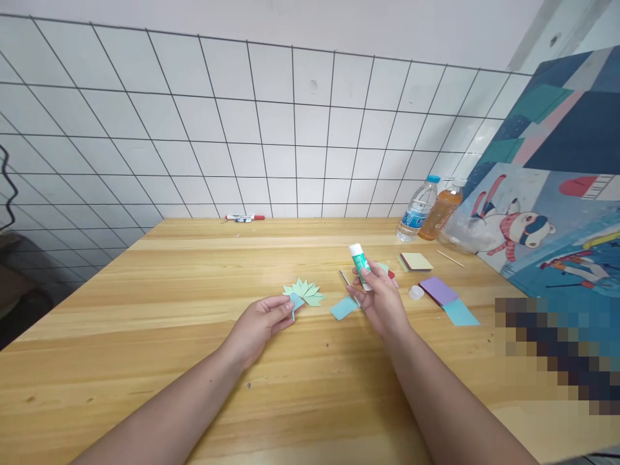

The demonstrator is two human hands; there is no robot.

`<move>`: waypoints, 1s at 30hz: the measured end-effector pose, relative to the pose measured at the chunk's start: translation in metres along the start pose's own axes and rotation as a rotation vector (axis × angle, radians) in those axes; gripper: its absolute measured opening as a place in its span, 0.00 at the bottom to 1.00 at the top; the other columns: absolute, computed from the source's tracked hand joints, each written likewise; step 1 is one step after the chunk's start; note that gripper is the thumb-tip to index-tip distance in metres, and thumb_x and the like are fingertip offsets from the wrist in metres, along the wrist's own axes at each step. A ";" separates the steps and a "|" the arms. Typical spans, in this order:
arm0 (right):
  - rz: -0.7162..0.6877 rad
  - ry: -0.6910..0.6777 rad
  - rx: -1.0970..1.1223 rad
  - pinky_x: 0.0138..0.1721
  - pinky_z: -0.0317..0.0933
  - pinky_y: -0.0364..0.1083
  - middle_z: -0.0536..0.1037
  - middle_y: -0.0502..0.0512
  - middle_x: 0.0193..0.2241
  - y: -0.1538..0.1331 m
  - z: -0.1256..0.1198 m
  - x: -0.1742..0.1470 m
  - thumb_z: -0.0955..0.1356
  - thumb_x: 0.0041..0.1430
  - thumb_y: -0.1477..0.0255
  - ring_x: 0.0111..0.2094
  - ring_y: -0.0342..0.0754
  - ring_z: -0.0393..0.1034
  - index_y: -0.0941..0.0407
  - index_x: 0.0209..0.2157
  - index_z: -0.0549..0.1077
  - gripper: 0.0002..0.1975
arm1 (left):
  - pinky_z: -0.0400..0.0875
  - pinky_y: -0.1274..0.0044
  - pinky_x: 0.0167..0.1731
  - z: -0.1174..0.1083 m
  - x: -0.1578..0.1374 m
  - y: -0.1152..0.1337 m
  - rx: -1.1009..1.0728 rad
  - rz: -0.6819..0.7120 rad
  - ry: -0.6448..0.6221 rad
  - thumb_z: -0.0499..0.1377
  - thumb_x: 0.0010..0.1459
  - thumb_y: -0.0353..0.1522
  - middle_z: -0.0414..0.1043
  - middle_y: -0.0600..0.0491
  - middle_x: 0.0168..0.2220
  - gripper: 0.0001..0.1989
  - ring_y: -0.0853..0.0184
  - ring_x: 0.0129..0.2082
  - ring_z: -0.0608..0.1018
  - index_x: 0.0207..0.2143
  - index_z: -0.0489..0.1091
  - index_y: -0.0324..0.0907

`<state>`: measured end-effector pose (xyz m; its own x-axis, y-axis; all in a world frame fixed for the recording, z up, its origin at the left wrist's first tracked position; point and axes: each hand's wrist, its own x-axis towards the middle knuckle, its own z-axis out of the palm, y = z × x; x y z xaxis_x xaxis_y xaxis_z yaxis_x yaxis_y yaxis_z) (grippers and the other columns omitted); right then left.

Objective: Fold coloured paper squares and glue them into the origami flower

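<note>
paper (pixel 297 301), 1 blue piece, pinched by left hand (pixel 259 324); right hand (pixel 383 302) grips 1 glue stick (pixel 359 258).

Glue stick (pixel 360 261) and paper (pixel 343 309) mark this craft table (pixel 194 284).

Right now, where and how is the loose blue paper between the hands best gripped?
Probably pinch the blue paper by its left edge, coming from the left: it looks flat with that edge exposed, while the right hand and slim tool crowd its right end.

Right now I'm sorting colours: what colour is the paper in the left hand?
The paper is light blue; head view.
</note>
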<state>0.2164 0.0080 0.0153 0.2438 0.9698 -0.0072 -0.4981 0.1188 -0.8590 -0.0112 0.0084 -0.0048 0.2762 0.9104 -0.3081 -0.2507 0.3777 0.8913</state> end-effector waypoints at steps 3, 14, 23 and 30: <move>0.050 0.003 0.028 0.29 0.68 0.43 0.73 0.48 0.27 -0.002 -0.006 0.007 0.70 0.49 0.63 0.24 0.39 0.65 0.55 0.33 0.69 0.12 | 0.68 0.75 0.44 -0.002 0.001 -0.002 0.016 0.009 0.018 0.69 0.41 0.36 0.75 0.47 0.42 0.16 0.64 0.43 0.73 0.34 0.77 0.40; -0.242 0.163 -1.107 0.42 0.62 0.48 0.78 0.53 0.37 0.003 -0.038 0.034 0.67 0.49 0.70 0.39 0.49 0.72 0.53 0.38 0.71 0.12 | 0.60 0.86 0.20 -0.002 0.002 -0.001 0.050 0.058 -0.023 0.68 0.43 0.36 0.72 0.53 0.27 0.12 0.77 0.22 0.65 0.30 0.77 0.38; -0.309 0.182 -1.310 0.47 0.59 0.52 0.72 0.60 0.47 0.003 -0.034 0.030 0.68 0.45 0.66 0.47 0.54 0.67 0.56 0.49 0.66 0.26 | 0.69 0.86 0.30 -0.005 0.003 0.001 -0.023 0.005 0.005 0.67 0.46 0.31 0.77 0.50 0.32 0.07 0.74 0.29 0.74 0.30 0.76 0.38; -0.749 -0.036 -1.119 0.43 0.60 0.50 0.74 0.58 0.39 0.005 0.010 -0.024 0.64 0.56 0.68 0.40 0.51 0.67 0.53 0.47 0.66 0.16 | 0.71 0.83 0.41 -0.003 0.004 0.002 -0.112 0.011 0.024 0.64 0.49 0.27 0.78 0.47 0.38 0.05 0.70 0.37 0.77 0.31 0.76 0.37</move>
<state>0.1997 -0.0122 0.0160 0.1262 0.7559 0.6424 0.6901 0.3983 -0.6042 -0.0138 0.0132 -0.0055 0.2511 0.9177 -0.3078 -0.3559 0.3832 0.8523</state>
